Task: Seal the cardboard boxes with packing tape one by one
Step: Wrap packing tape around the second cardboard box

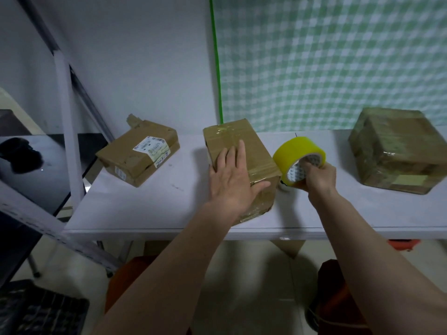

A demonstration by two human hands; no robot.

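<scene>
A tall brown cardboard box (256, 151) stands in the middle of the white table (150, 209), its top glossy with tape. My left hand (232, 177) lies flat on its top with straight fingers. Just right of the box, my right hand (319, 176) grips a yellow roll of packing tape (296, 153), fingers hooked through the core, the roll held upright near the box's right side.
A flat box with shipping labels (137, 158) lies at the left of the table. A heavily taped box (399, 151) sits at the right. A white metal frame (67, 131) and a dark surface stand to the left. A green checked cloth hangs behind.
</scene>
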